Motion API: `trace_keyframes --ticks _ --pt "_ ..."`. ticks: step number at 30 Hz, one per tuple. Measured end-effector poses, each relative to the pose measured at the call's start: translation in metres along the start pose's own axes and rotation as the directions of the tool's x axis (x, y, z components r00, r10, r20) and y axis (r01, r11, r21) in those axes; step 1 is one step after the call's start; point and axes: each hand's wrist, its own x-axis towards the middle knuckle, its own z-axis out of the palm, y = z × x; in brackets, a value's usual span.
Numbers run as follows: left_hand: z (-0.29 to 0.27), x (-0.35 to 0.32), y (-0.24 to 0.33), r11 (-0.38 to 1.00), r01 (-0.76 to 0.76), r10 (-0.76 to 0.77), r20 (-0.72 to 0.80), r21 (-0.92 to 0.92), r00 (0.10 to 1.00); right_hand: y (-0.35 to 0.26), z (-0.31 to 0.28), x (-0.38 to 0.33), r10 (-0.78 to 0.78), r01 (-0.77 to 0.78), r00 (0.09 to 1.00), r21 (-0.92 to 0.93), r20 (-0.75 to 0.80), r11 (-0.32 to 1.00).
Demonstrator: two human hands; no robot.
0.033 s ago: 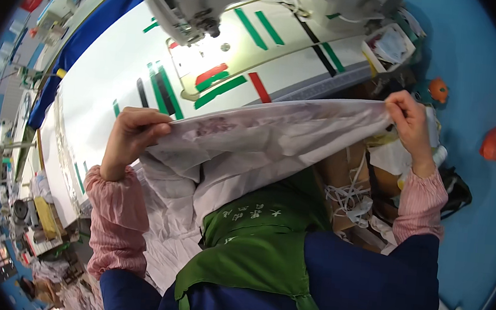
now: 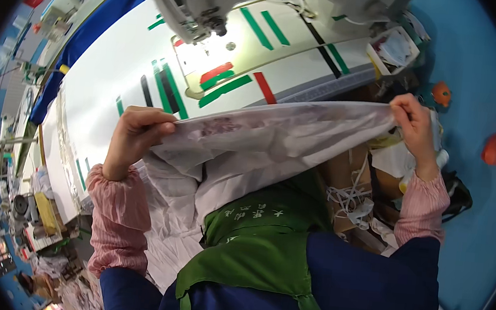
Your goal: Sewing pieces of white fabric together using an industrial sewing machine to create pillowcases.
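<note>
Both hands pinch a pale printed cloth (image 2: 273, 136) taut – left hand (image 2: 134, 139), right hand (image 2: 413, 125) – above a white sewing table (image 2: 120, 67) striped with tape; blue floor (image 2: 479, 75) around.

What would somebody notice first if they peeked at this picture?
Probably the big pale cloth stretched across the middle, held up by the left hand at one end and the right hand at the other. Behind it, at the top, stands a sewing machine on a white table marked with green, black and red tape strips. Below is a green apron.
</note>
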Motion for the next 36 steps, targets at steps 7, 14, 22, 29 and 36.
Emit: trace_keyframes --ticks 7,14,22,29,36 --pt "-0.002 -0.065 0.05 0.937 -0.349 0.349 -0.007 -0.011 0.937 -0.063 -0.041 0.004 -0.344 0.339 0.938 -0.29 0.037 0.895" --pt "-0.017 -0.027 -0.023 0.916 0.386 -0.4 -0.296 -0.108 0.867 -0.04 0.042 0.114 -0.097 0.092 0.993 0.086 0.066 0.992" --pt "-0.002 0.042 -0.098 0.958 0.148 -0.049 -0.37 0.244 0.928 0.056 0.154 0.193 -0.059 0.0 0.97 -0.244 -0.237 0.97" --pt "0.002 0.052 -0.093 0.931 0.304 -0.209 -0.387 0.202 0.898 0.056 0.162 0.191 -0.117 -0.043 0.899 -0.35 -0.423 0.936" --pt "0.0 0.061 -0.091 0.873 0.211 -0.053 -0.345 0.44 0.937 0.051 0.163 0.191 -0.238 -0.025 0.887 -0.554 -0.397 0.832"
